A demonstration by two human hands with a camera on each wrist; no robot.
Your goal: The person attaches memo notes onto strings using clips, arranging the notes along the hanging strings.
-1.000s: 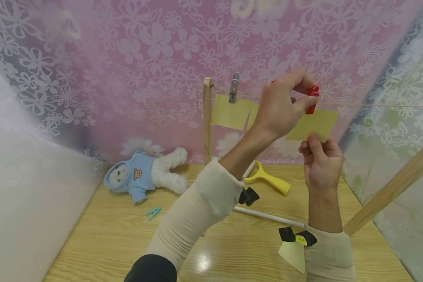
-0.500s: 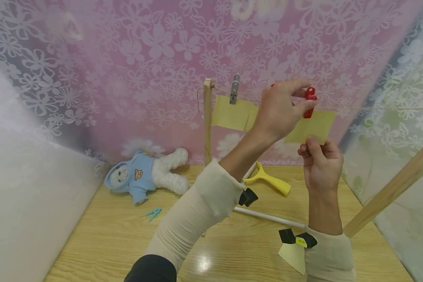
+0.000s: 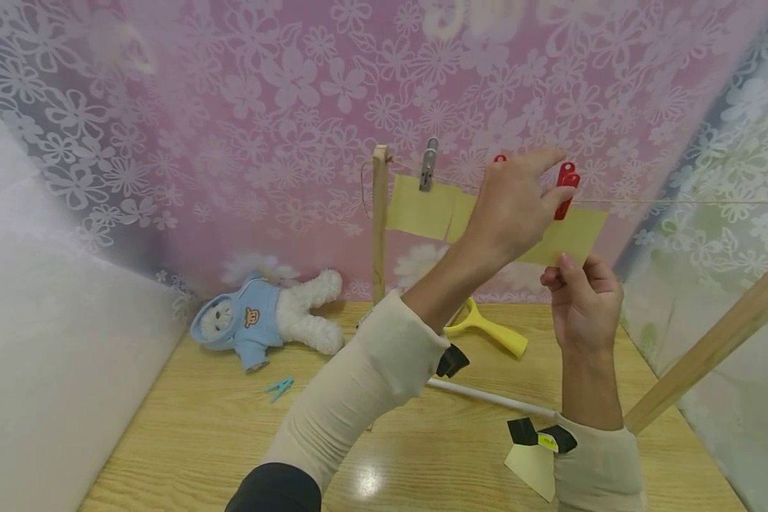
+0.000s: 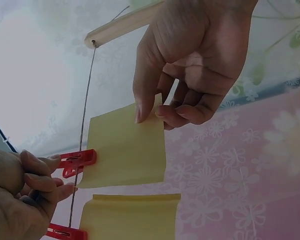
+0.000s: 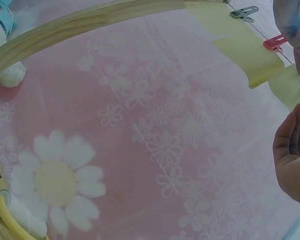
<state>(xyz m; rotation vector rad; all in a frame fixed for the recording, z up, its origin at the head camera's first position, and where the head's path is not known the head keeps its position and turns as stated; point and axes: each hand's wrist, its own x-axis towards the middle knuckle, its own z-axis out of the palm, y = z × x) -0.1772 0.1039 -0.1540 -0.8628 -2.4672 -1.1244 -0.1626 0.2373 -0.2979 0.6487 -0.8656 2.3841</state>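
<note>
Head view: right hand (image 3: 587, 306) pinches paper (image 3: 576, 235), likely steadying it; left hand (image 3: 508, 206) has fingers spread by red clip (image 3: 561, 210).

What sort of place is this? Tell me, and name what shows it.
Probably an indoor tabletop booth, arranged for some hands-on activity: a wood-grain table, flower-patterned sheeting walling it in, and a string stretched across above it.
</note>
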